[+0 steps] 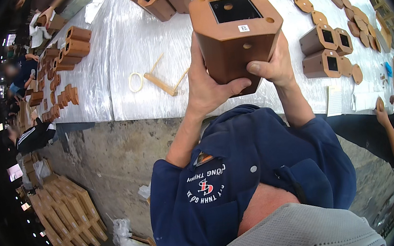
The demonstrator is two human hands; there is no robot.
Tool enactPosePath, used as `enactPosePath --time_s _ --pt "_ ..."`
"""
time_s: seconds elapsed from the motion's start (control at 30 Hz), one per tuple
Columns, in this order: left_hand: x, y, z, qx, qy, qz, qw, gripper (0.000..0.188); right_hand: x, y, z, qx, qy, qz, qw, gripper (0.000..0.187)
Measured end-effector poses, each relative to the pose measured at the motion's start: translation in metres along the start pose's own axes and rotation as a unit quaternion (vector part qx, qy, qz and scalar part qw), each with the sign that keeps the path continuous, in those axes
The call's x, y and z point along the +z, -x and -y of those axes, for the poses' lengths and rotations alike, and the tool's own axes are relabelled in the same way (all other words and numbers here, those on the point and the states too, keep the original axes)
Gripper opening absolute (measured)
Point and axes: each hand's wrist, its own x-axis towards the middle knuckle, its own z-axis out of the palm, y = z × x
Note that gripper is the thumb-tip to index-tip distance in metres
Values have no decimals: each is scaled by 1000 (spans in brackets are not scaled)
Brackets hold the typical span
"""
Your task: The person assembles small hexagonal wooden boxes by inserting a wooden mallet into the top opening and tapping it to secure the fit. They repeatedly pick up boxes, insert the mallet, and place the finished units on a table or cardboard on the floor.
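A brown wooden box (235, 49) with cut-off corners is held up above the table. In its top face is a square dark opening with a round hole visible inside. A small white sticker sits at the top edge, and a round hole marks the side below it. My left hand (205, 86) wraps the box's left side, its thumb pressed on the lower front. On the other side, my right hand (275, 64) grips it with the thumb just under the round hole. The fingers behind the box are hidden.
Plastic film covers the table (125, 82). To the left lie a light wooden frame piece (160, 84) and a pale ring (135, 82). Similar boxes (320, 64) and octagonal lids (303, 4) stand at the right. Another person's hand (380, 106) is at the right edge.
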Motion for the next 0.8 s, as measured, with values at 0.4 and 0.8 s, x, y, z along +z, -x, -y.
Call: enactPosePath --time_s 0.4,0.8 --pt "-7 -14 0 30 -4 7 1000 124 6 -6 -4 59 -70 -5 996 103" --pt "-55 -21 36 57 -101 -38 993 111 -1 -20 -72 50 117 173 977 105"
